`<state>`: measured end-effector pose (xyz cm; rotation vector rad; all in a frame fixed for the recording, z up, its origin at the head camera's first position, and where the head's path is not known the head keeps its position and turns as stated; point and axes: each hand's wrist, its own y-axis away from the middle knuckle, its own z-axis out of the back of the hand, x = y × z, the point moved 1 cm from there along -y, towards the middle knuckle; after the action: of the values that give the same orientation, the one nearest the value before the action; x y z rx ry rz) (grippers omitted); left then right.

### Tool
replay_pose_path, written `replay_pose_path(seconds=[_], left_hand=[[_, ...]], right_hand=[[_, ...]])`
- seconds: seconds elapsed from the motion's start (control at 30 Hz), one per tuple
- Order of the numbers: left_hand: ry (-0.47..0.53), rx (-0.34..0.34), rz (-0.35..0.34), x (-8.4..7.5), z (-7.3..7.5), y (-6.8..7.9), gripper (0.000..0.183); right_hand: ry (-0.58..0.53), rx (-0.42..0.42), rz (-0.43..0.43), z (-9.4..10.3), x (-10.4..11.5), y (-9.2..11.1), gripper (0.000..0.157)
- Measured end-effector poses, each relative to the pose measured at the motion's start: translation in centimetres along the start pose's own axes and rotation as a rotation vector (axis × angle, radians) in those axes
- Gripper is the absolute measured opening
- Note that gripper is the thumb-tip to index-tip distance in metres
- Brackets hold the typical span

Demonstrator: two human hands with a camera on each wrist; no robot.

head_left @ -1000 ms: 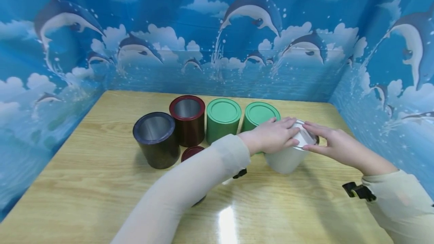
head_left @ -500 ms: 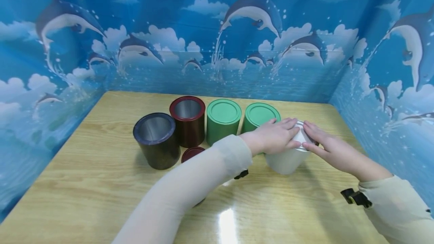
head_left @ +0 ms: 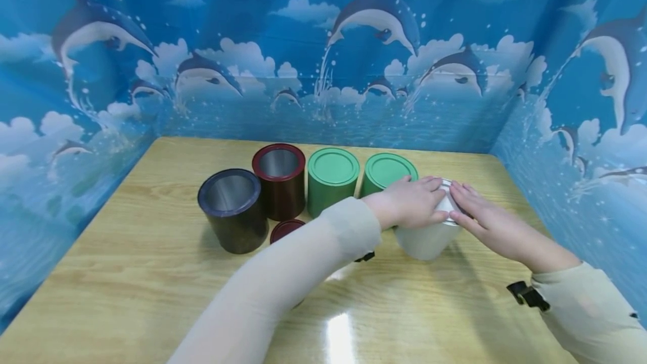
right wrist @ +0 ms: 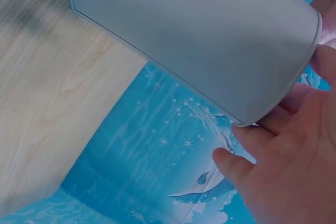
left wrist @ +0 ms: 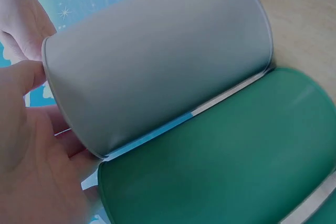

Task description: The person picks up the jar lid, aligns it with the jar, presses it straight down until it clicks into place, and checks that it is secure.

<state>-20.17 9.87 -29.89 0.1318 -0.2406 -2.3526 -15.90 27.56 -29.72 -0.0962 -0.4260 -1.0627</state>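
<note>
A white can (head_left: 424, 243) stands at the right of the group, its white lid (head_left: 447, 203) showing between the hands. My left hand (head_left: 411, 204) lies over the lid from the left with its fingers extended. From the right, my right hand (head_left: 492, 222) rests on the same top, fingers straight and thumb near the front rim. In the left wrist view the can's grey-looking side (left wrist: 157, 66) is close beside a green can (left wrist: 220, 150), with fingers at its rim. The right wrist view has the right fingertips (right wrist: 252, 137) at the rim too.
Two green cans with lids (head_left: 333, 167) (head_left: 388, 171) stand to the left. Beyond them are a dark red can (head_left: 282, 195) and a black can (head_left: 236, 228), both open-topped. A dark red top (head_left: 286, 229) shows partly behind the left sleeve. A dolphin-print curtain (head_left: 323, 72) surrounds the wooden table (head_left: 141, 274).
My right hand has shifted slightly left and lies flatter over the lid. The left hand stays on the lid's left side. The cans have not moved.
</note>
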Motion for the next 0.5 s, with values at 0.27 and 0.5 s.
replay_pose_path(seconds=[0.27, 0.5], left_hand=[[0.032, 0.031, 0.011, -0.07, 0.08, 0.27, 0.064], [0.064, 0.048, 0.006, 0.02, 0.05, 0.28, 0.066]], right_hand=[[0.003, -0.008, 0.028, -0.11, 0.04, -0.02, 0.061], [-0.010, -0.005, 0.036, -0.35, -0.02, 0.15, 0.059]])
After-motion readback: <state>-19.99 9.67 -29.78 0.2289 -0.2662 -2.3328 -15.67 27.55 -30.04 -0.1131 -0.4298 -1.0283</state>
